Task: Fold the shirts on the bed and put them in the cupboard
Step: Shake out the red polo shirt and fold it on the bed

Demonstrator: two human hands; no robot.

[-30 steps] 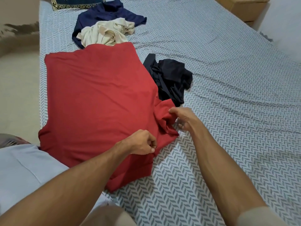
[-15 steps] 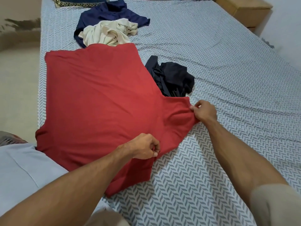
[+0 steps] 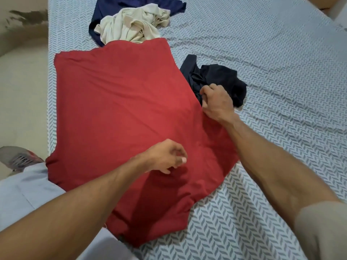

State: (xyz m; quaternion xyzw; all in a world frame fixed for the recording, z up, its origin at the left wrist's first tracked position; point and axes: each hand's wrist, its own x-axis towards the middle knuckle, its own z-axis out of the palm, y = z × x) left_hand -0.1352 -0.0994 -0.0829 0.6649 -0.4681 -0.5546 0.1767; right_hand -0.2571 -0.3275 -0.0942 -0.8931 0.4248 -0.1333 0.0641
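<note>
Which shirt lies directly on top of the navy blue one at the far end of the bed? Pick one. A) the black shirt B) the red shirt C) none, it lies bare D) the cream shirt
D: the crumpled cream shirt is heaped over the navy blue shirt, while the black shirt sits apart to the right and the red shirt is spread out nearer.

red shirt (image 3: pixel 120 113): matt knit cloth under my fingers — smooth, few creases
cream shirt (image 3: pixel 135 25): soft matt cloth, rumpled
black shirt (image 3: pixel 221 76): matt, crumpled
navy shirt (image 3: pixel 112 4): matt cloth
bedsheet (image 3: pixel 272 72): woven cotton look — printed, lightly wrinkled
</note>
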